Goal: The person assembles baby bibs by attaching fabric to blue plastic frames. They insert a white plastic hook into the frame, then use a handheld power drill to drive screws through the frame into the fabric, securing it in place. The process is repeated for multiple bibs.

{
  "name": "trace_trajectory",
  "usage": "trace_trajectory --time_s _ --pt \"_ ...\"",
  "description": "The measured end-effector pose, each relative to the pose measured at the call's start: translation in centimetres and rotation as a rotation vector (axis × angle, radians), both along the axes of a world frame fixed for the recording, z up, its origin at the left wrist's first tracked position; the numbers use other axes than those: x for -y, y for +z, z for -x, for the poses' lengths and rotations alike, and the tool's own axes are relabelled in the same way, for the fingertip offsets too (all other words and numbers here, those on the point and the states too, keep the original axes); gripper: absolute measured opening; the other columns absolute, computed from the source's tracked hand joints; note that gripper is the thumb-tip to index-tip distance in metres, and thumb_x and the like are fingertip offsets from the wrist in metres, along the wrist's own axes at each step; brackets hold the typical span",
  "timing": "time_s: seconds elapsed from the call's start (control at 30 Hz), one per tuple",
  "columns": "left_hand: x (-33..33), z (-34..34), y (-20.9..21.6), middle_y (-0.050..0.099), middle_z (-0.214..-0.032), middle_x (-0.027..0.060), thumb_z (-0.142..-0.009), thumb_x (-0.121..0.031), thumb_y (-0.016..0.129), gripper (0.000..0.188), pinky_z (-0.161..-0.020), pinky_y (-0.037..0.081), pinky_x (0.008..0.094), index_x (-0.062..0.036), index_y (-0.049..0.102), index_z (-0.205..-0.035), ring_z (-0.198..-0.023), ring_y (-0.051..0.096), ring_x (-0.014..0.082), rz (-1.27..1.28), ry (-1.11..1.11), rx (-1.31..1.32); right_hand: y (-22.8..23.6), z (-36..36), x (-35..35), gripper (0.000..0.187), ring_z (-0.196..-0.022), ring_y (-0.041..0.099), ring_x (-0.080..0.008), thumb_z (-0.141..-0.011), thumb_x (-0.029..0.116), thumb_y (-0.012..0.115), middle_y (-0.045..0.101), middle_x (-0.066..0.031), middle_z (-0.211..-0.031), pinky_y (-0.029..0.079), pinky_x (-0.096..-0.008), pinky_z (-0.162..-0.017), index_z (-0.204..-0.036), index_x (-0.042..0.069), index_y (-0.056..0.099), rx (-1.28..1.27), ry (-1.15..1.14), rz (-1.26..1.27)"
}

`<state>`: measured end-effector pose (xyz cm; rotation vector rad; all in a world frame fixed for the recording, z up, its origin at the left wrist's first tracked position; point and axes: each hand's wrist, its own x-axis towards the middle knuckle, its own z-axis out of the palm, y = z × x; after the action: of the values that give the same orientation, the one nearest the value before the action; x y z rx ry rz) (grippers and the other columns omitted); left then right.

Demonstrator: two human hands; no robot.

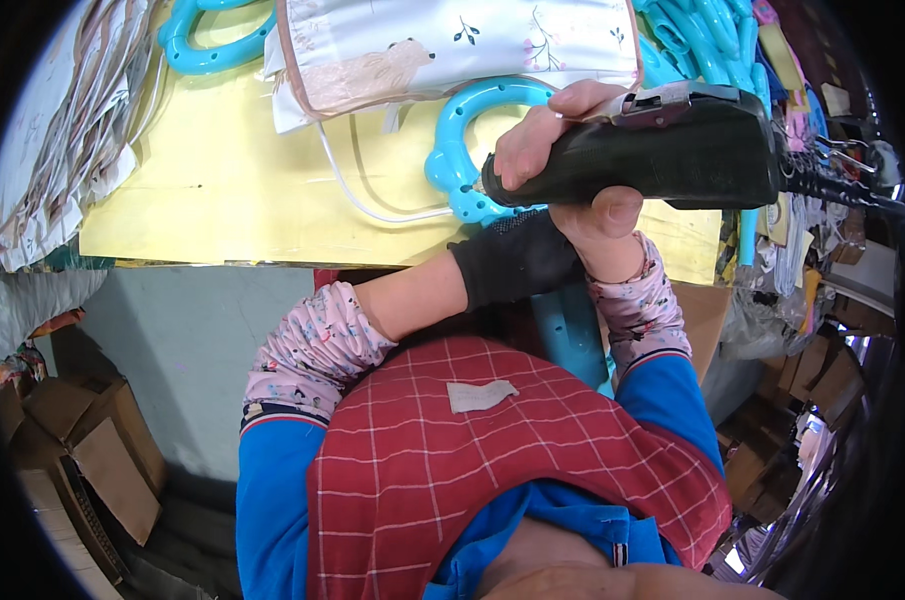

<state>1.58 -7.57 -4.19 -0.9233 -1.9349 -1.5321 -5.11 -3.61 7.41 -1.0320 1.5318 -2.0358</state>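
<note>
My right hand is wrapped round a black power screwdriver, thumb on the near side and fingers over the far side. A metal lever shows on the tool's upper side. Its narrow end is over the lower part of a turquoise plastic ring dotted with screw holes, but the very tip cannot be made out. A white cord runs to this ring. My left hand, in a black glove, is below the screwdriver beside the ring; its fingers are hidden. Above the ring lies a white printed fabric piece with brown edging.
The table has a yellow top. A stack of white fabric pieces stands at the left, near another turquoise ring. Turquoise parts pile up at the back right. Cardboard boxes are on the floor at left.
</note>
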Motion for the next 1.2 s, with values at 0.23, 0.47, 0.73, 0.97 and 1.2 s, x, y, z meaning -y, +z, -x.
trace_trajectory --time_s 0.23,0.47,0.73,0.97,1.2 --pt "1.1 -0.4 1.9 0.064 -0.096 0.0149 -0.088 -0.008 0.061 0.012 -0.081 0.048 0.0392 -0.0042 0.064 -0.099 -0.094 0.060 0.0336 -0.209 -0.201 0.224 -0.2 1.6 1.1 0.081 -0.071 0.061 -0.0202 -0.077 0.063 0.074 0.060 -0.0086 -0.079 0.051 -0.0345 -0.065 -0.122 0.002 0.048 0.057 0.230 -0.030" --pt "1.5 -1.8 1.6 0.063 -0.106 0.0148 -0.082 -0.013 0.064 0.028 -0.090 0.048 0.0413 -0.0053 0.062 -0.109 -0.107 0.060 0.0313 0.423 0.036 0.099 0.1 1.9 0.4 0.092 -0.068 0.060 -0.0204 -0.080 0.063 0.071 0.061 -0.0077 -0.078 0.051 -0.0357 -0.063 -0.138 0.000 0.038 0.011 0.162 0.006" --pt "13.7 -4.5 3.0 0.038 -0.148 0.0219 -0.093 -0.018 0.062 0.066 -0.109 0.038 0.0434 0.0050 0.031 -0.146 -0.132 0.045 0.0354 -0.087 1.017 0.249 2.6 10.3 -19.0 0.057 -0.061 0.057 -0.0216 -0.095 0.048 0.058 0.056 -0.0088 -0.072 0.049 -0.0351 -0.057 -0.125 0.000 0.052 0.196 -1.073 0.182" --pt "21.9 0.3 4.7 0.060 -0.102 0.0002 -0.094 -0.012 0.055 0.045 -0.057 0.036 0.0217 -0.0027 0.047 -0.138 -0.070 0.048 0.0073 -0.497 0.311 0.805 -3.6 13.3 -27.2 0.057 -0.096 0.064 -0.0230 -0.098 0.044 0.059 0.065 -0.0139 -0.105 0.049 -0.0331 -0.087 -0.125 -0.004 0.051 -0.204 -1.296 -0.368" --pt "19.3 -2.6 10.1 0.052 -0.135 0.0131 -0.090 -0.003 0.052 0.058 -0.097 0.046 0.0345 0.0027 0.036 -0.146 -0.118 0.055 0.0221 -0.492 0.493 0.433 -3.5 -12.7 -26.8 0.045 -0.105 0.062 -0.0313 -0.090 0.036 0.066 0.064 -0.0178 -0.113 0.048 -0.0430 -0.088 -0.117 0.001 0.058 -0.297 -0.122 -1.003"
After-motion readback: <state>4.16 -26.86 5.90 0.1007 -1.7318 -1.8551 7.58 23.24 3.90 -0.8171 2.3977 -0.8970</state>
